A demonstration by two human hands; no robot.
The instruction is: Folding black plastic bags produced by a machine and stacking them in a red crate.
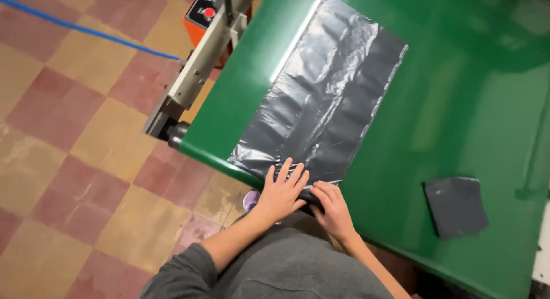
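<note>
While a long sheet of black plastic film [329, 98] lies flat on the green table [458, 104], its near end sits at the table's front edge under both hands. Left hand [282, 190] rests open, fingers spread on the film; right hand [332, 210] curls loosely over the rolled edge beside it. A folded dark bag [455, 206] lies apart, to the right.

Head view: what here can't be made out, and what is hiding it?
- Near end of the grey plastic sheet: covered by the left hand and right hand, so whether it is rolled or folded is unclear.
- Orange control box: cut off by the top edge and the metal arm.
- Purple object: mostly behind the green table edge and left wrist.
</note>
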